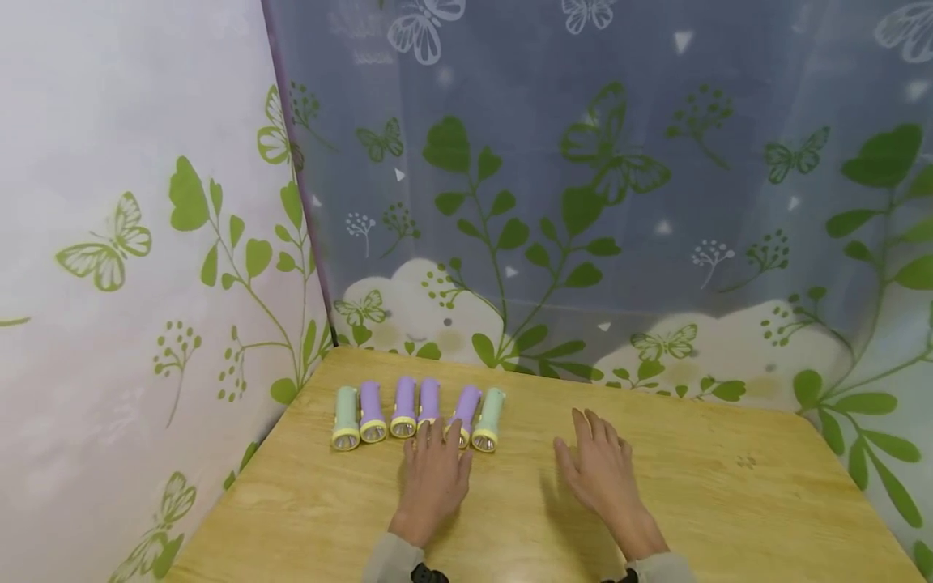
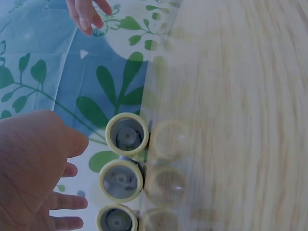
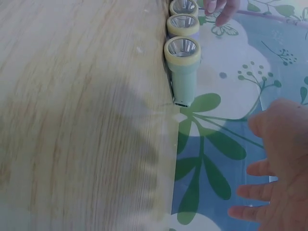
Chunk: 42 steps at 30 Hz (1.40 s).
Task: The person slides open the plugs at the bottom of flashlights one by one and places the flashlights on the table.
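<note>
Several small flashlights lie in a row on the wooden table, lens ends toward me. Pale green ones mark both ends, a left green flashlight (image 1: 346,417) and a right green flashlight (image 1: 489,419); between them lie purple flashlights (image 1: 370,405). My left hand (image 1: 432,482) has its fingers spread and overlaps the purple ones right of the middle in the head view; nothing is gripped. In the left wrist view its thumb and fingers stand apart beside the yellow-rimmed lenses (image 2: 120,179). Off to the right, my right hand (image 1: 603,478) holds nothing, fingers loosely extended, palm toward the table.
The light wooden table (image 1: 729,502) meets a blue patterned cloth (image 1: 510,243) with leaves and butterflies at its back edge. A pale patterned cloth (image 1: 131,324) hangs along the left side. Both wrists wear dark straps below grey sleeves.
</note>
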Tool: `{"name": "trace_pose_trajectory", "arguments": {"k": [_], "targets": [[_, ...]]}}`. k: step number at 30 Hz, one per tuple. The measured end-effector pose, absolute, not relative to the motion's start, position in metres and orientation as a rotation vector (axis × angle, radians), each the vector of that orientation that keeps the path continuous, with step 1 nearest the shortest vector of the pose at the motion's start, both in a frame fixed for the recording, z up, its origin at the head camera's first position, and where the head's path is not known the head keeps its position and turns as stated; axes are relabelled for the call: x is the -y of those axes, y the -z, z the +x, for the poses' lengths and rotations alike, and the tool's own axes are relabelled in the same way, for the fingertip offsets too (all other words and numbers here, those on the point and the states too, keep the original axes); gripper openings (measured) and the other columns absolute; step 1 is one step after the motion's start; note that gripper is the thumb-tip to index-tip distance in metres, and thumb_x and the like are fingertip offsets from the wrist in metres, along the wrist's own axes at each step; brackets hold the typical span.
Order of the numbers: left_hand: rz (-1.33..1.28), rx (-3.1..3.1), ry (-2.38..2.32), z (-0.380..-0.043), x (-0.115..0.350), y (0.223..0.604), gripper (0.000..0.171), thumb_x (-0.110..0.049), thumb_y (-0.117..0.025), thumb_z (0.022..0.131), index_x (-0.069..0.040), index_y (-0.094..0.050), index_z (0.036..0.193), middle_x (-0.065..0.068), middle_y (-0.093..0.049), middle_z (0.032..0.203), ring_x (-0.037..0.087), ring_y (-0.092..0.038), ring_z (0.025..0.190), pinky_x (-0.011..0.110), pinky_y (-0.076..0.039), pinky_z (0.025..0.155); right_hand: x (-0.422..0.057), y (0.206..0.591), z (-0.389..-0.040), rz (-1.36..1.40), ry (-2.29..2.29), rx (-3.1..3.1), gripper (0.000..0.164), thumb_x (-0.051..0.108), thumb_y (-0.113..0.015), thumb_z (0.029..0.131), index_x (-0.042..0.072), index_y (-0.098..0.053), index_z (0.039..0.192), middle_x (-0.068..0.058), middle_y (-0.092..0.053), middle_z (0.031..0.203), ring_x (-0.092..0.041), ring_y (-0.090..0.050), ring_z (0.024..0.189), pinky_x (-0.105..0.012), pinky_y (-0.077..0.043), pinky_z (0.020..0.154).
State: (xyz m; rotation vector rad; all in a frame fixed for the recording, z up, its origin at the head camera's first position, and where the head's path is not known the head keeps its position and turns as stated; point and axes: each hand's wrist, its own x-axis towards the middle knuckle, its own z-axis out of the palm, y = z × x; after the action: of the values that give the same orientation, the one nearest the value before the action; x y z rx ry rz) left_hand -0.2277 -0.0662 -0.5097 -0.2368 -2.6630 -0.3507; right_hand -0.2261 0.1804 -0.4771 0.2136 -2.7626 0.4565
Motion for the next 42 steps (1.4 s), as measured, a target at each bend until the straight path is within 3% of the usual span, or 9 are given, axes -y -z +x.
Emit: {"name": "trace_pose_trajectory", "arguments": {"k": [20,30,38,42], "targets": [[-0.260,2.654,0.233,-0.231,0.104,0.509,0.044,-0.036,-0.055,0.087,-0.017,-0.048,0.126,0.014,-0.050,0.129,0.037,-0.042,0.122,0.060,-0.035,0.093,-0.154,0.467,-0.252,0.349,-0.423,2.794,0.054,0.045,-0.041,0.092,0.010,-0.040,0.134,-0.014,-0.046,0.133,-0.036,-0.045,0.120,-0.057,-0.039,0.090],[-0.329,2.668,0.070,-0.233,0.119,0.504,0.042,-0.037,-0.050,0.088,-0.019,-0.046,0.126,0.010,-0.052,0.123,0.033,-0.045,0.119,0.052,-0.039,0.090,-0.143,0.466,-0.262,0.373,-0.371,2.817,0.049,0.042,-0.042,0.092,0.009,-0.046,0.129,-0.013,-0.051,0.127,-0.035,-0.049,0.115,-0.054,-0.042,0.088],[-0.327,2.692,0.019,-0.232,0.136,0.507,0.045,-0.038,-0.050,0.087,-0.018,-0.046,0.128,0.011,-0.052,0.124,0.033,-0.047,0.117,0.052,-0.039,0.092,-0.131,0.470,-0.273,0.398,-0.384,2.855,0.049,0.041,-0.041,0.093,0.009,-0.046,0.129,-0.014,-0.052,0.126,-0.034,-0.051,0.114,-0.052,-0.043,0.088],[-0.330,2.678,-0.004,-0.232,0.144,0.512,0.041,-0.036,-0.053,0.085,-0.018,-0.048,0.122,0.010,-0.053,0.122,0.032,-0.049,0.113,0.051,-0.042,0.089,-0.124,0.471,-0.277,0.400,-0.420,2.886,0.049,0.039,-0.042,0.092,0.007,-0.046,0.129,-0.016,-0.053,0.125,-0.035,-0.052,0.111,-0.052,-0.044,0.087]]}}
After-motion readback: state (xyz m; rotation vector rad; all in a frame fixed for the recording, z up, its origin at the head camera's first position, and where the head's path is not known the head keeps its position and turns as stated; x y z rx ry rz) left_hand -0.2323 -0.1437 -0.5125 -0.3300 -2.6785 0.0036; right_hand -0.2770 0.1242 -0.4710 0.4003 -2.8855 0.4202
